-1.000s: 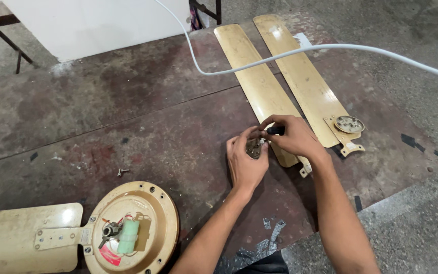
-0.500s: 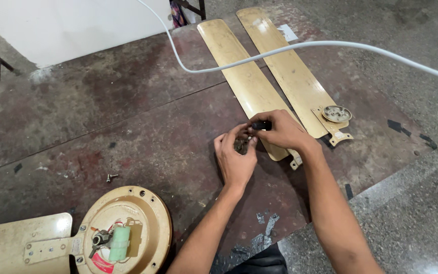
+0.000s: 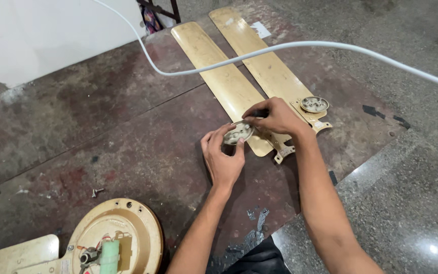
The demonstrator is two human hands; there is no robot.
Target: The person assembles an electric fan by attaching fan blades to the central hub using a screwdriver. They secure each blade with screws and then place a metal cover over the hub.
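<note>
My left hand (image 3: 224, 157) cups a small round grey metal part (image 3: 239, 133) between thumb and fingers. My right hand (image 3: 275, 116) pinches a dark slim tool (image 3: 259, 112) whose tip meets the top of that part. Both hands hover over the near end of a cream fan blade (image 3: 224, 83) lying on the reddish-brown floor. A second blade (image 3: 264, 63) lies beside it, with a round metal cap (image 3: 314, 104) resting on its bracket end.
A cream fan motor housing (image 3: 112, 238) with exposed wiring and a green capacitor (image 3: 108, 256) sits at bottom left, joined to another blade (image 3: 19, 253). A loose screw (image 3: 96, 192) lies near it. A white cable (image 3: 280, 48) arcs overhead. Polished grey stone flooring (image 3: 406, 203) lies right.
The camera has drifted, shifting the scene. My hands have turned the round part so its face shows more; my right hand stays on top with the tool.
</note>
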